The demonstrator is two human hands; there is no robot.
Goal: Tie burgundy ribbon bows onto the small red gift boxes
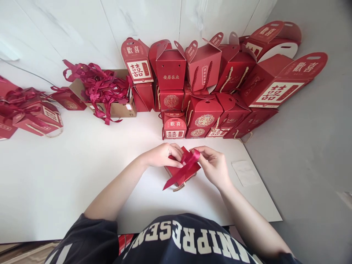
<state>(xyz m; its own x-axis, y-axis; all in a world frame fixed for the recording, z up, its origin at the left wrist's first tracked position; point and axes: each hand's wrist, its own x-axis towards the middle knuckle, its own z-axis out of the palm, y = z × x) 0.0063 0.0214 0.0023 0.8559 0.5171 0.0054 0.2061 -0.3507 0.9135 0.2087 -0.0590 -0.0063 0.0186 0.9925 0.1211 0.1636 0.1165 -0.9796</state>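
A small red gift box [178,178] lies on the white table [68,176] between my hands, with a twisted rope handle [180,187] poking out below it. A red satin ribbon [187,161] crosses its top, and one long tail [176,180] runs down and to the left. My left hand [162,156] lies curled over the box, its fingertips on the ribbon. My right hand [213,165] pinches the ribbon from the right, between thumb and fingers. The knot area is partly hidden by my fingers.
Many red gift boxes with gold lettering [203,113] stand stacked against the white wall [63,29]. A cardboard box [115,110] holds tangled red ribbons [99,86]. Further ribboned red boxes [38,119] sit at the left. A pale sheet [244,173] lies near the table's right edge, beside the grey floor [310,146].
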